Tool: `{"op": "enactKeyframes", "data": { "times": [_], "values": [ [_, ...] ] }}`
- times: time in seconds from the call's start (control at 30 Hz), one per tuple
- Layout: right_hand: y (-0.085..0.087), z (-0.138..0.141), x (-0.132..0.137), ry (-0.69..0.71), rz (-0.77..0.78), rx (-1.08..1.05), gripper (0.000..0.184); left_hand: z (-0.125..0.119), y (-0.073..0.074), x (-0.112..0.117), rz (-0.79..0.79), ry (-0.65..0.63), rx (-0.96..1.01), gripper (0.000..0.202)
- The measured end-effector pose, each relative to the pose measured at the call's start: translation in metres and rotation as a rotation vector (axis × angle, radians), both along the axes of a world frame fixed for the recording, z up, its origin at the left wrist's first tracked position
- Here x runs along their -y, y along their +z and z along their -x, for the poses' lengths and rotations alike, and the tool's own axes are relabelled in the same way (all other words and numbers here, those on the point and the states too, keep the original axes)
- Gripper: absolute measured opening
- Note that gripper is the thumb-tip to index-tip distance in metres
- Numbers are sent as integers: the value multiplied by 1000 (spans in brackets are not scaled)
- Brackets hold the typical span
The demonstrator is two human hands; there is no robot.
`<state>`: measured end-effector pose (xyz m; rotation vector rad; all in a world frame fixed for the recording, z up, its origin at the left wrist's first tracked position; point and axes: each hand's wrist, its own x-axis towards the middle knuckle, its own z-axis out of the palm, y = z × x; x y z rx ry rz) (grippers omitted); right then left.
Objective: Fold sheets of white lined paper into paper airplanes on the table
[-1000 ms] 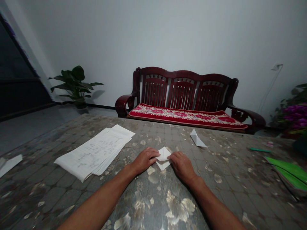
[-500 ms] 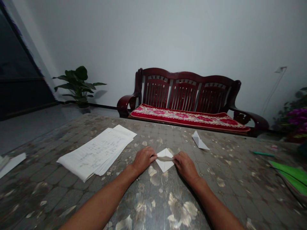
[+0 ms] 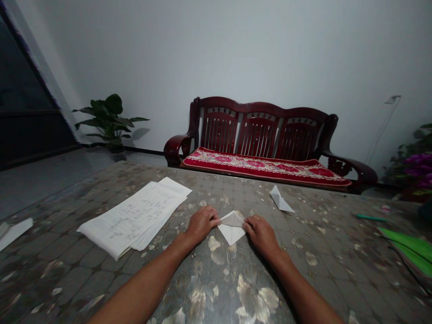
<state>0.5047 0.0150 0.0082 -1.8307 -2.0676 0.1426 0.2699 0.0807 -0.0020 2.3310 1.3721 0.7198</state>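
Observation:
A small white folded paper (image 3: pixel 231 233) lies diamond-shaped on the patterned table, creases running across its middle. My left hand (image 3: pixel 203 222) pinches its left corner between thumb and fingers. At the opposite corner, my right hand (image 3: pixel 260 230) is closed on the paper in the same way. The upper half of the paper looks raised and shaded, while the lower half lies flatter. Beyond my right hand stands a separate folded paper piece (image 3: pixel 280 200) with a pointed top.
A stack of written sheets (image 3: pixel 135 218) lies left on the table (image 3: pixel 141 279). More white paper (image 3: pixel 15 234) is at the far left edge. To the right are a green pen (image 3: pixel 371 218) and a bright green item (image 3: pixel 408 249) with a dark cord. A wooden bench (image 3: pixel 259 135) stands behind.
The paper's upper flap has shifted, its shaded fold now spreading toward the top corner rather than a narrow band across the middle. Both hands keep their grip in nearly the same place.

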Motion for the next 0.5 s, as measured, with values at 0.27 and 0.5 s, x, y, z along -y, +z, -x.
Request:
{"op": "enactKeyframes", "data": {
  "times": [0.27,0.5],
  "values": [
    [-1,8,-5,-73,14,57,20,-5,2,-1,-26,14,-75,15],
    [4,15,-6,-155,85,104,18,-9,4,0,-39,78,-184,18]
  ]
}}
